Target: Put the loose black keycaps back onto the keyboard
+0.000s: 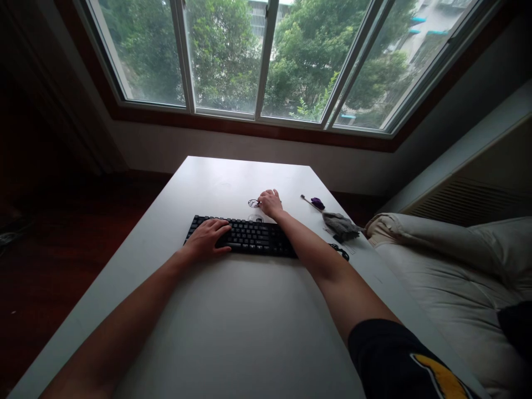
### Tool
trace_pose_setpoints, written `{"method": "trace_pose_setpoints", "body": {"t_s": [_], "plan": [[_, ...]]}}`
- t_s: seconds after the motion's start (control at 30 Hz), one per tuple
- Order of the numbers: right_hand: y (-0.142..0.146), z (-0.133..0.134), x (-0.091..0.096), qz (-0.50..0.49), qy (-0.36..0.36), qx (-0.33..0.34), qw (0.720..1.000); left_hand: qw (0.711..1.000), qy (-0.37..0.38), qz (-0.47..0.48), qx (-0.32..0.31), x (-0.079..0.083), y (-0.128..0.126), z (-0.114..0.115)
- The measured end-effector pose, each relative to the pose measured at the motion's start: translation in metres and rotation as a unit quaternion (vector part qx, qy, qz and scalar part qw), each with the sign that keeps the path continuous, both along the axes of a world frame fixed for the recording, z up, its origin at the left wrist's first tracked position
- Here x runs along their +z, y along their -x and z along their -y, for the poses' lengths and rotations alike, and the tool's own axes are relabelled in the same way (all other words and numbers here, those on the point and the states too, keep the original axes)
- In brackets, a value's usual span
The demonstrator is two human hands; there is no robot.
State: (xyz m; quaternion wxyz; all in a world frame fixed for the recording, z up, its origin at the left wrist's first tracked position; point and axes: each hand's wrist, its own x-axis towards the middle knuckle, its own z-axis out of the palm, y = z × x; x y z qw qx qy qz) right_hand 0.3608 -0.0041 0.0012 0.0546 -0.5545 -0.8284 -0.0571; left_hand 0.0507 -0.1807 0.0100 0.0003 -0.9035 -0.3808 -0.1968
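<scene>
My left hand (206,238) lies on the left part of a black keyboard (253,237), its fingers stretched out over the keys and the thumb by the near edge. Beyond the keyboard, my right hand (271,204) is closed, fingers curled, with the forearm crossing the keyboard's right end. From its left side sticks out a small thin-rimmed oval thing (253,203), see-through with dark bits; its kind is too small to tell. Its remaining part is hidden by the hand. A faint mirror image of it shows on the glossy white table (233,321).
Right of my right hand lie a thin stick with a dark tip (307,200), a small purple item (317,203), a grey fuzzy cloth-like bundle (341,225) and a black cable (341,252). A pale sofa (440,266) borders the table's right side; windows stand behind.
</scene>
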Motion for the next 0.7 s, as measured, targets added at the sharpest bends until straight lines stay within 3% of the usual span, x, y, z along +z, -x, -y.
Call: {"method": "trace_pose_setpoints", "body": {"t_s": [0.23, 0.37, 0.6, 0.7], "plan": [[0.004, 0.011, 0.008, -0.063, 0.0, 0.001, 0.998, 1.0, -0.002, -0.009, 0.006, 0.0, 0.001, -0.001], [-0.003, 0.029, 0.018, -0.072, -0.009, 0.041, 0.997, 1.0, -0.001, -0.011, 0.004, -0.001, 0.001, -0.001], [-0.015, 0.04, 0.014, -0.155, 0.145, 0.029, 0.977, 1.0, 0.008, -0.003, 0.004, -0.003, 0.002, -0.002], [-0.016, 0.036, 0.007, -0.17, 0.176, 0.026, 0.969, 1.0, 0.009, -0.001, 0.005, -0.004, 0.002, -0.002]]}}
